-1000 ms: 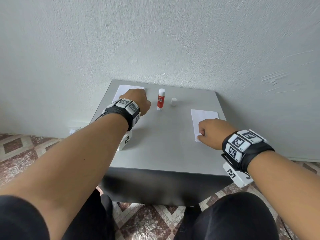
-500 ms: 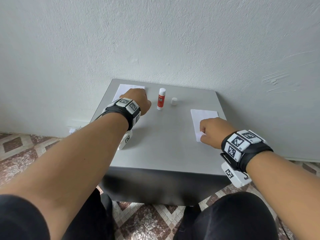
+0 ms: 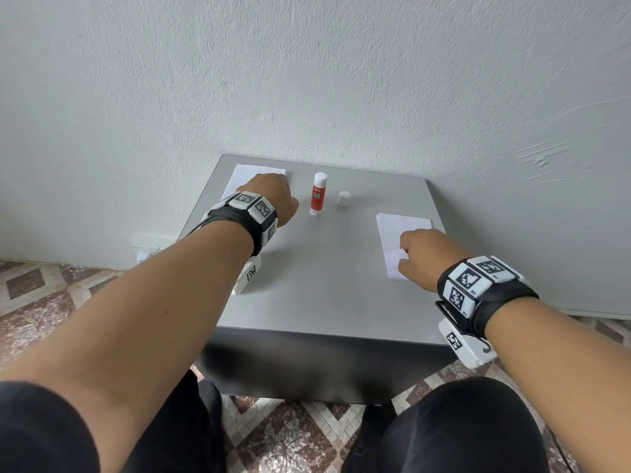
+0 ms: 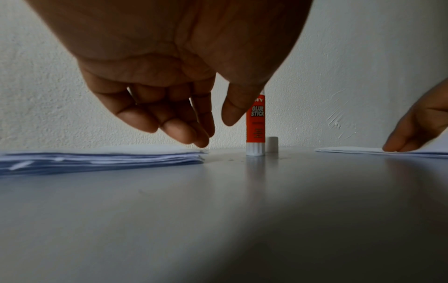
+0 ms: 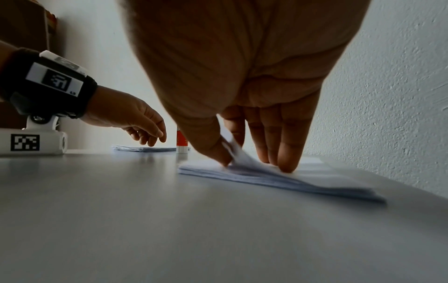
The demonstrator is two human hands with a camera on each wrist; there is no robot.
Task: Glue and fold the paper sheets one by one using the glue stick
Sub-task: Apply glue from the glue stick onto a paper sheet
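Compared with a moment ago, my right hand (image 3: 425, 256) has lifted the near-left corner of the top sheet; the sheet lay flat before. My left hand (image 3: 273, 196) has stayed over the left stack (image 3: 254, 172) at the far left of the grey worktop (image 3: 324, 285).

Now the thumb and forefinger of my right hand pinch that raised corner, while the other fingers (image 5: 287, 153) press straight down on the right stack (image 5: 278, 178). The left hand hangs with loosely curled fingers (image 4: 179, 132) just above the edge of its stack and holds nothing; I cannot tell whether a fingertip touches the paper.

The glue stick (image 3: 318, 194) stands upright and uncapped at the far middle, between the two stacks, and its white cap (image 3: 344, 199) stands just to the right of it.

Only the wrist views show that each pile has many sheets. The head view alone shows the patterned floor (image 3: 51, 291) and my dark trousers (image 3: 461, 428).
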